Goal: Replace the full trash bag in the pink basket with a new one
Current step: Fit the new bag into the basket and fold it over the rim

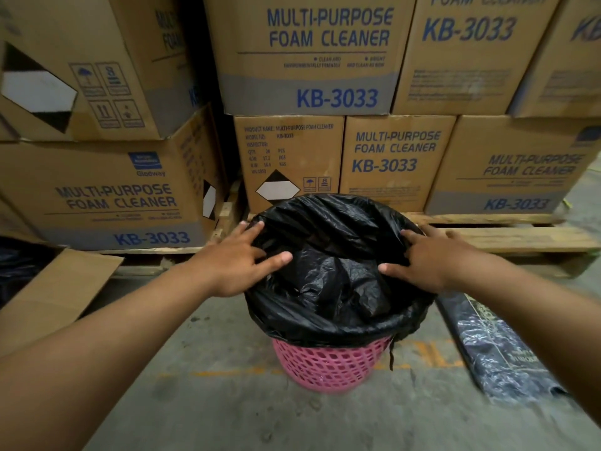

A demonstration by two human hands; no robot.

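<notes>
A pink mesh basket point(328, 366) stands on the concrete floor in the middle of the view. A black trash bag point(335, 275) lines it, its edge folded down over the rim, with crumpled black plastic inside. My left hand point(242, 258) rests on the bag's left rim, fingers spread, thumb reaching inward. My right hand point(429, 258) lies on the right rim in the same way, fingers spread over the plastic. Neither hand has closed around the bag.
Stacked cardboard boxes point(305, 53) marked foam cleaner stand on wooden pallets point(507, 236) right behind the basket. A loose cardboard sheet point(61, 288) leans at the left. A dark plastic pack point(500, 349) lies on the floor at the right.
</notes>
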